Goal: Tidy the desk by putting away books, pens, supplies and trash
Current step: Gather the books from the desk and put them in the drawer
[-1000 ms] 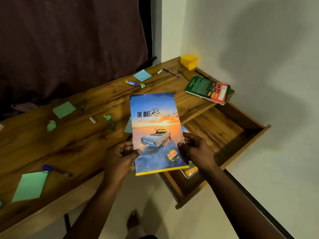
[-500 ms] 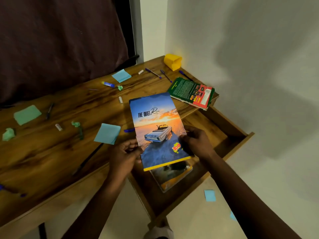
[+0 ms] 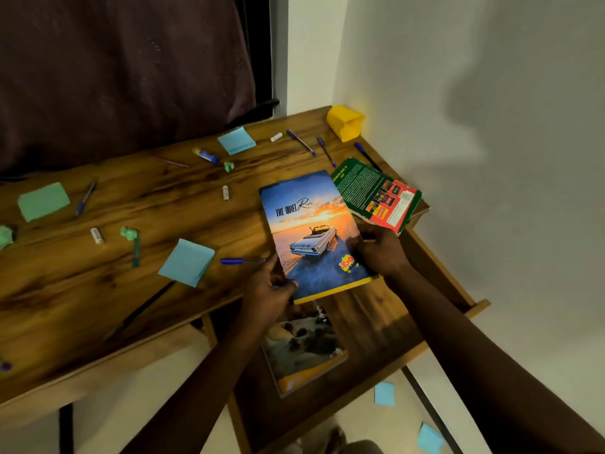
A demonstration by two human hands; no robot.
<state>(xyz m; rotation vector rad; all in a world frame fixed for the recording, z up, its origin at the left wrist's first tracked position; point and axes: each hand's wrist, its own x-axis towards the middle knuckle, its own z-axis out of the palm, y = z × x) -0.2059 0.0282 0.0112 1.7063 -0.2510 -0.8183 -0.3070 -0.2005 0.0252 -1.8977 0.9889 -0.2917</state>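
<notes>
**Car-cover book held above the open drawer**

Much of the second book [image 3: 304, 350], lying flat in the drawer [image 3: 389, 326], is covered by the held book and the left wrist. Its cover picture is too blurred to read. The drawer's near edge disappears behind both forearms. On the held book [image 3: 311, 231], the title "The Quiet Ride" is legible, but the right hand hides part of the yellow-and-red logo near the lower corner.

The left hand [image 3: 268, 290] grips the book's lower left corner with the thumb on the cover; its fingers go underneath, out of sight. The right hand [image 3: 381, 253] clasps the lower right edge, its fingers curled round it (the tips cannot be seen).

The book tilts, its top over the desk [image 3: 114, 290] and its bottom over the drawer. A green book [image 3: 376, 194] lies just beside its top right corner, and a blue pen [image 3: 240, 261] lies near the left thumb.
</notes>
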